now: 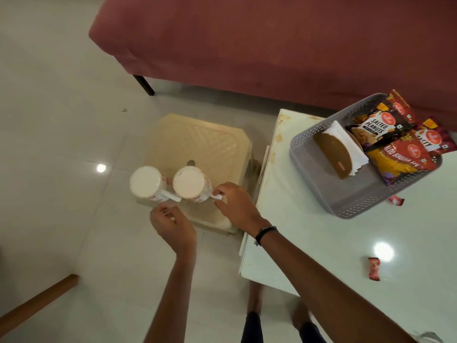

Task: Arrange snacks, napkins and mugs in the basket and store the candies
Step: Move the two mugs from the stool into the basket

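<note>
Pale glossy floor tiles (pixel 61 149) throughout, red sofa (pixel 272 45) along the far side, white desk (pixel 321 243) at right. Cream plastic stool (pixel 197 144) on the floor just beside the desk's left edge, carrying two white mugs, both apparently inverted with flat bases up. Left mug (pixel 146 182) and right mug (pixel 191 183) close side by side, handles pointing toward the wearer. Right hand (pixel 237 206) at the right mug's handle, fingers curled and pinching it. Left hand (pixel 173 224) just short of the left mug's handle, fingers partly curled; contact not confirmed. Grey perforated basket (pixel 321 199) on the desk, well apart from the mugs, already holding snack packets (pixel 400 154) at its far end and white napkins (pixel 356 147) with a brown holder (pixel 331 154) against them; near end free. Two red candies (pixel 373 268) loose on the desk, one near the basket's corner. Step in hand judged as picking up both mugs. Recommended: secure a full finger hook through each handle before lifting, raise straight up, carry low over the desk edge, set down in the basket's free near end clear of the napkins. Risk: a thin pinch on a handle letting a mug swing or slip.
</note>
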Available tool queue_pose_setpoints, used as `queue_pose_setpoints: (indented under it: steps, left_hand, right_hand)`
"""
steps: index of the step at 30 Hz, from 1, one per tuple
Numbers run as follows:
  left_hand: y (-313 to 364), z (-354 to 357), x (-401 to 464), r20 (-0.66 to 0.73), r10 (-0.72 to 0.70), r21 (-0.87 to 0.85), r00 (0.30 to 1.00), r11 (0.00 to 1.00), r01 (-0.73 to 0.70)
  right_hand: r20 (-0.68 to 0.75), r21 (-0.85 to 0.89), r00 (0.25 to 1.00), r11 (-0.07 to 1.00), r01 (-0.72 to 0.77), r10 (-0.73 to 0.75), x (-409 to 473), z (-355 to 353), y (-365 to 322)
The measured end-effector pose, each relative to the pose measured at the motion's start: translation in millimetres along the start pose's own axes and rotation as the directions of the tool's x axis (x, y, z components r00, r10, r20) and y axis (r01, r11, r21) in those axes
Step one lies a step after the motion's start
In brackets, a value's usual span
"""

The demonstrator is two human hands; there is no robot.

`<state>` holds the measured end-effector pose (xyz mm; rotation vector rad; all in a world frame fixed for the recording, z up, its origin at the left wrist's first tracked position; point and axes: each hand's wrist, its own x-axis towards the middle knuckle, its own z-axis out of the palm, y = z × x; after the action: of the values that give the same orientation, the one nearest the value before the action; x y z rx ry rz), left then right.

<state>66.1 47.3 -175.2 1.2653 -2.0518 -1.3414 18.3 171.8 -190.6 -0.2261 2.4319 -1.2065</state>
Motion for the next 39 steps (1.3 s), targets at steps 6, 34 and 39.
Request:
queue_pose_setpoints:
  steps: [6,34,39]
  left_hand:
    - [0.8,13.8,21.9,0.176,-0.242,-0.015,0.954,0.969,0.248]
    - [46.2,60.2,-127.8,0.599,0.047,-0.260,0.800,0.956,0.138]
    - [64.8,105.5,-180.8,0.676,0.063,-0.239,0.734,0.961,0.138]
  right_hand:
    - [0.012,0.015,1.000,1.000,0.014,-0.015,9.8,9.0,-3.1]
    - [-0.465,0.256,0.869,0.965,-0.051,0.169,-100.4,-128.5,72.0]
    - [-0.539,0.166,0.821,0.979,-0.119,0.191,-138.8,-180.1,115.2]
